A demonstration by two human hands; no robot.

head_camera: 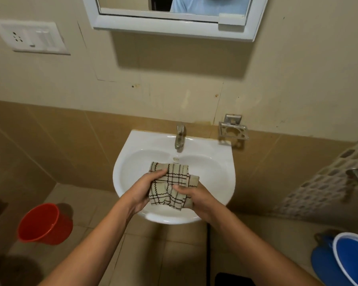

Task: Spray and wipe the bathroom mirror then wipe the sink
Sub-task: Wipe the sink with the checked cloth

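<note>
Your left hand (145, 187) and right hand (194, 196) both clutch the crumpled beige checked cloth (170, 185) above the white ceramic sink (227, 162), bare basin surrounding your grip.

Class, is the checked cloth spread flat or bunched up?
Bunched up: the checked cloth is folded and crumpled between both hands over the sink.

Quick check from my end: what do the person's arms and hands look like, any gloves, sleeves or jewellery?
Both forearms are bare up to the frame's lower edge, with no sleeves in view. The left hand and right hand wear no gloves. No rings, watch or wristband show on the visible sides of either hand or wrist.
</note>
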